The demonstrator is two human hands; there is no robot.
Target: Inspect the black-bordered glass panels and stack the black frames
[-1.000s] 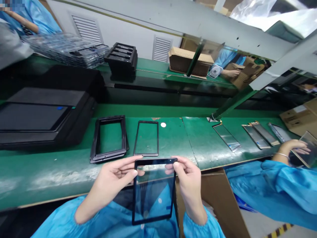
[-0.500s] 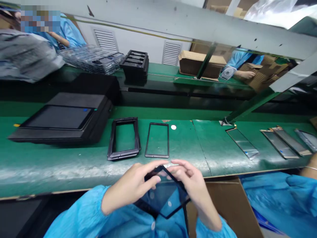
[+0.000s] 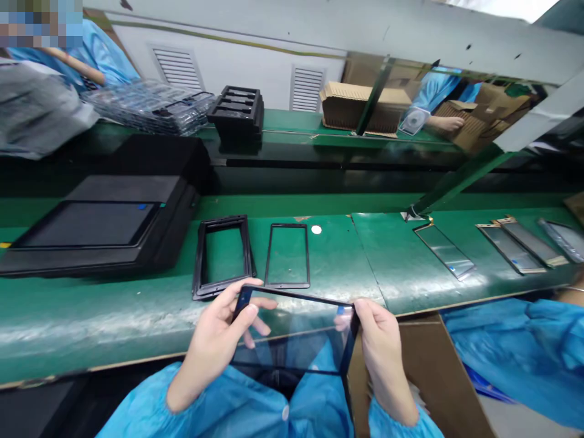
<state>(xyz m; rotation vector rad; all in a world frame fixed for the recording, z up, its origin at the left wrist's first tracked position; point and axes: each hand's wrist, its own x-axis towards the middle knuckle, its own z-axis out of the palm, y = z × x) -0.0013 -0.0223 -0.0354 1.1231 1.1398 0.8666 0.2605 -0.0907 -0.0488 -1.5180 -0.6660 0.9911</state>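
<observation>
A clear glass touch panel with a black border (image 3: 292, 334) is held sideways above my lap, in front of the bench edge. My left hand (image 3: 223, 331) grips its left end, thumb on top and fingers showing through the glass beneath. At the upper right corner, beside a small blue tab, my right hand (image 3: 381, 340) pinches the panel. Just beyond the panel lies a thin black frame (image 3: 309, 255) on the green bench. A stack of thicker black frames (image 3: 197, 261) sits to its left, partly behind my left hand.
At left, a dark tablet-like screen (image 3: 86, 224) rests on black foam (image 3: 123, 188). Several glass panels (image 3: 444, 250) lie to the right. A green post (image 3: 460, 179) rises from the bench. Black trays (image 3: 237, 112) and cardboard (image 3: 365, 106) stand behind. A co-worker's blue sleeve (image 3: 515, 359) is at right.
The glass panel has turned from a slanted, corner-up pose to lying lengthwise across. My hands have moved apart to its two ends. The camera view has shifted slightly.
</observation>
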